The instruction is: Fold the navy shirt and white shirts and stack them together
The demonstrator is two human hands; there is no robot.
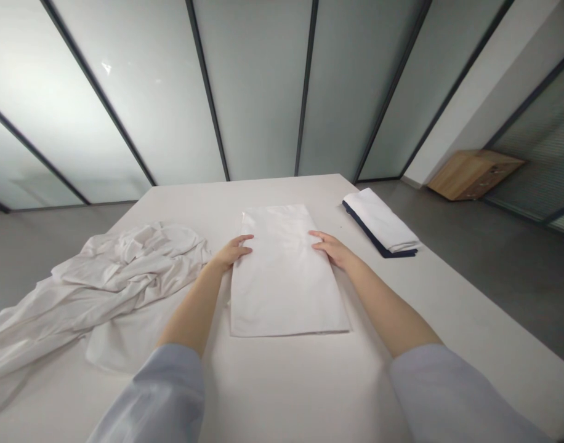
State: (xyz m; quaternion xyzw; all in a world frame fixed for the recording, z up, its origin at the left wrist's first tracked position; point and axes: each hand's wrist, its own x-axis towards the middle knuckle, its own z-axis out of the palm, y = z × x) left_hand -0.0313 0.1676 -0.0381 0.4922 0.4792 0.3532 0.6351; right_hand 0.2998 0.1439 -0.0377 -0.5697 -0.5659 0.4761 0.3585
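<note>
A neatly folded white cloth (282, 277) lies flat in front of me, its upper surface slightly wrinkled towards the far end. At its left edge rests my left hand (232, 252), thumb and forefinger stretched apart over the border. My right hand (332, 247) mirrors it on the right edge, fingers extended onto the fabric with a gap between thumb and forefinger. The other fingers of both hands are mostly hidden. Neither hand visibly pinches the cloth.
A crumpled heap of white fabric (138, 271) spreads over the left of the white table (282, 387). Near the right edge, a folded white cloth (381, 220) sits on a folded dark navy one (397, 253). A wooden cabinet (467, 175) stands on the floor beyond, beside frosted glass panels.
</note>
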